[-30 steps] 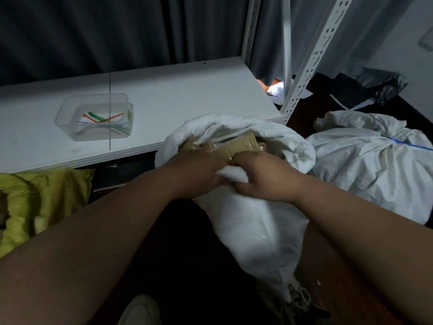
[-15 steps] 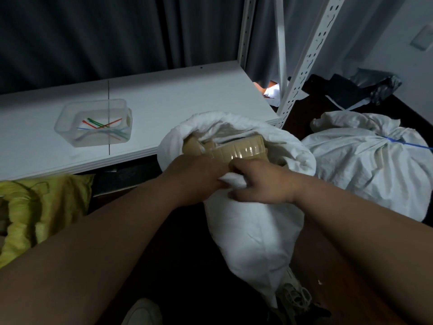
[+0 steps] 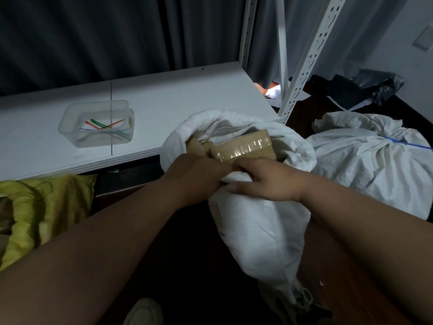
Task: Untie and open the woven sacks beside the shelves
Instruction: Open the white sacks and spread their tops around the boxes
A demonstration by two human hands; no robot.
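A white woven sack stands on the dark floor just in front of the shelf, near the shelf's front right corner, and its mouth is open with the rim rolled outward. Inside the mouth a cardboard box wrapped in clear tape shows, with a second piece of cardboard just left of it. The left hand is at the near rim of the sack, fingers curled over the fabric and gripping it (the fingertips themselves are hidden behind the knuckles). The right hand lies just beside it on the same rim, touching the left hand, with its fingers bent round a fold of the white fabric and its thumb pressed flat along the sack's front. To the right, on the floor, lies a second white sack, its neck bunched and bound with a blue tie. On the shelf, towards its front left part, sits a clear plastic tub holding coloured ties in red, green and blue. Under the shelf's front edge at the left is a yellow sack. A perforated white upright rises from the shelf's front right corner, and dark curtains hang behind. A pale shoe shows at the bottom edge
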